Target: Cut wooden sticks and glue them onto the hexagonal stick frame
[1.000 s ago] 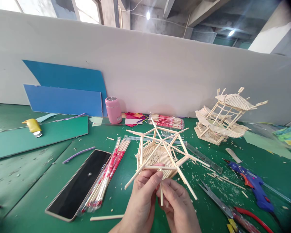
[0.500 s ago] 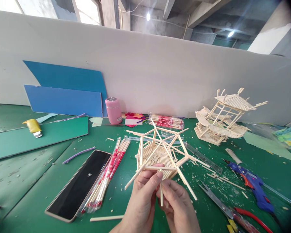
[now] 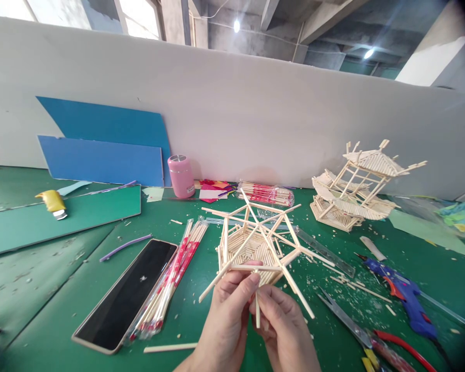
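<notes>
A pavilion model of thin wooden sticks [image 3: 256,227] stands in front of me, with a slatted hexagonal floor and an open roof frame. At its near edge, my left hand [image 3: 232,302] pinches the front crossbar and the top of a short wooden stick [image 3: 258,312]. That stick points down toward me from the crossbar. My right hand [image 3: 281,320] closes its thumb and fingers round the same stick, lower down. The two hands almost touch. Fingers hide part of the joint between stick and crossbar.
Right of the hands lie scissors [image 3: 344,315] and a blue glue gun [image 3: 403,294]. Left are packaged sticks [image 3: 178,274], a phone [image 3: 127,294] and a yellow cutter [image 3: 53,203]. Behind stand a pink canister [image 3: 181,176] and a finished stick pavilion [image 3: 356,191].
</notes>
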`<state>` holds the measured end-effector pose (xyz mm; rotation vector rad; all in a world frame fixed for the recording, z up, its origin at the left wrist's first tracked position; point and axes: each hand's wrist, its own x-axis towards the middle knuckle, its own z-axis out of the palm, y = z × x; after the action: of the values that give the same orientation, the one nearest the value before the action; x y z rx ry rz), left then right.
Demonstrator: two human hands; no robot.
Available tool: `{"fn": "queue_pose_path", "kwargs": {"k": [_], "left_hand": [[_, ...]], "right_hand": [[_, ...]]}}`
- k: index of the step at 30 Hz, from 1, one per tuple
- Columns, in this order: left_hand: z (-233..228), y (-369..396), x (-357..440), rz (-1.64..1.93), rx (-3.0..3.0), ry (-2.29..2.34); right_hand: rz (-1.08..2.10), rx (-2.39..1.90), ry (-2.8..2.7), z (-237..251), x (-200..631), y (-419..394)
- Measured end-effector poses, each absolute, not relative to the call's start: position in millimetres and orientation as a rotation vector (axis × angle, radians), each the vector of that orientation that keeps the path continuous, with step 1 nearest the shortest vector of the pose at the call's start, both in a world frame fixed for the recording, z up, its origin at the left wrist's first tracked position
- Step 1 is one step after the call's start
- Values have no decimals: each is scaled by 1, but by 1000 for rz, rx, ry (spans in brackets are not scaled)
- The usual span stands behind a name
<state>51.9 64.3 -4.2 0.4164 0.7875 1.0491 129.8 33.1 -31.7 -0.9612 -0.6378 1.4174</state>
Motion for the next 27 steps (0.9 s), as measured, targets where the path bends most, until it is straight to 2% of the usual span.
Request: {"fn": "queue_pose_path", "kwargs": {"k": [27], "left_hand": [[-2, 65, 52, 1051, 420, 805]], "right_hand": [[1413, -962, -641, -30, 129, 33]]}}
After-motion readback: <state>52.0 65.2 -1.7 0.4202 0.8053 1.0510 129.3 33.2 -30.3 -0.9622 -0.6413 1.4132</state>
